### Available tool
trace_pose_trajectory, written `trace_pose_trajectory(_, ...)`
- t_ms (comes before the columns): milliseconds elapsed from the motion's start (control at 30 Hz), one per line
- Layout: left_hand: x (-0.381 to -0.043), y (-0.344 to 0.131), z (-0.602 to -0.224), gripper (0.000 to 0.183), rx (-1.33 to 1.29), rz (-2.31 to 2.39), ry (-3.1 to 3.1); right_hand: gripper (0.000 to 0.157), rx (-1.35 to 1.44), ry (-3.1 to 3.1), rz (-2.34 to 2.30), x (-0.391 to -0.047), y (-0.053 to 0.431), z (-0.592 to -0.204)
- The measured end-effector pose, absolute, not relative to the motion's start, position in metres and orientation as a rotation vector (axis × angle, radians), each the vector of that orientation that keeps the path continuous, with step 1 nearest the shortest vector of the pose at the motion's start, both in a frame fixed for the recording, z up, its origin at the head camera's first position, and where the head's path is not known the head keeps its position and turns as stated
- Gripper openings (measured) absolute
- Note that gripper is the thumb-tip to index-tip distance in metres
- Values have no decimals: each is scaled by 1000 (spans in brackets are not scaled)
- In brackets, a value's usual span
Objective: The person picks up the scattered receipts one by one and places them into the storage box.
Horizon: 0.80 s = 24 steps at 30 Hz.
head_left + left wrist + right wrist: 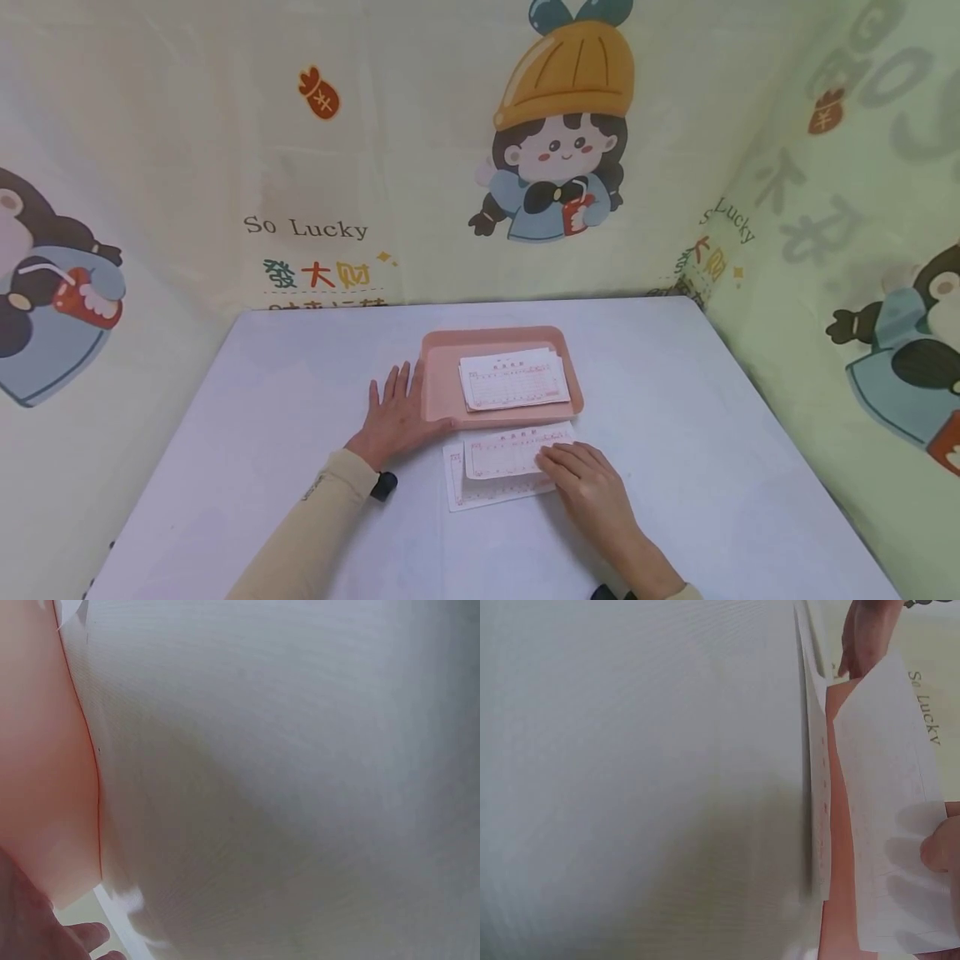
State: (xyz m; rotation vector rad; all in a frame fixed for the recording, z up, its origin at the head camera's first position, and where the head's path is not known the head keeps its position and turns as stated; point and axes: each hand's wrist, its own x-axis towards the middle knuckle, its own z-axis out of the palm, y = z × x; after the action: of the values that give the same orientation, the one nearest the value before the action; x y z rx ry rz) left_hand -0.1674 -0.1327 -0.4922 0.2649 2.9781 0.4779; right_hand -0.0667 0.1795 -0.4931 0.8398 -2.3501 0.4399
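Note:
A pink tray (442, 379) lies on the white table, with a stack of printed paper slips (513, 382) towards its right side. My left hand (393, 417) rests at the tray's left edge, fingers straight and spread, thumb along the near corner. In front of the tray my right hand (588, 483) pinches the right end of a printed paper slip (502, 454), which is lifted off the table. Shadows of fingers show through this slip (885, 787) in the right wrist view. Beneath it, more slips (455, 487) lie flat on the table.
The white table (300, 400) extends to both sides of the tray. Cartoon-printed curtains (420, 150) hang behind the table and at its sides. A dark wrist strap (384, 486) is on the left wrist.

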Motion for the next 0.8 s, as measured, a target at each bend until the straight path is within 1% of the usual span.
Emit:
trace_pose_trajectory(133,-167,-133,-492,121,269,467,2984,44,836,-2310,426,-67,178,-489)
trace_pose_trajectory(233,-167,-133,-492,121,276,457,2991,46,829,-2301,422,-67,178,-486)
trace_pose_trajectory(433,-167,-134,-491,122,274,447,2984,45,817,-2333,436,-66,178,-481)
trace_pose_trajectory(800,-167,-134,-493,122,264,458,2993,51,825,-2276,448,-71,179,-474)
